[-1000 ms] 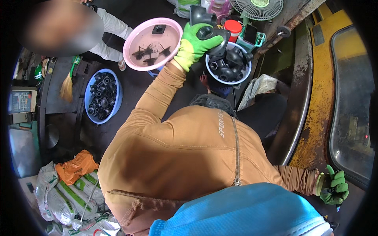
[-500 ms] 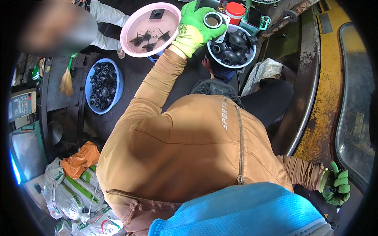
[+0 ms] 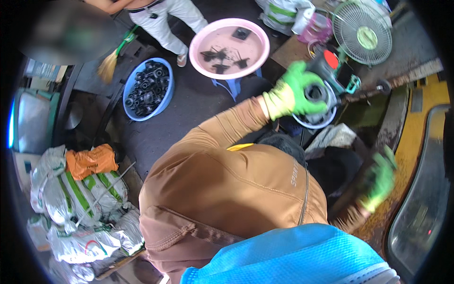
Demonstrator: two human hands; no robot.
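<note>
My left hand, in a green glove, is closed around a black moulded rubber part with a round opening facing up. It is above a white-and-blue basin and hides much of what lies in it. My right hand, also green-gloved, is smeared by motion in front of the yellow machine. Whether its fingers grip anything does not show.
A pink basin with shallow water and several black pieces stands ahead. Left of it is a blue basin full of black parts. A fan stands far right; sacks lie at lower left. Another person stands at the far left.
My view has shifted, so the basins sit lower and farther right. The right hand has come up and forward from low beside the machine. The left hand is still over the white-and-blue basin.
</note>
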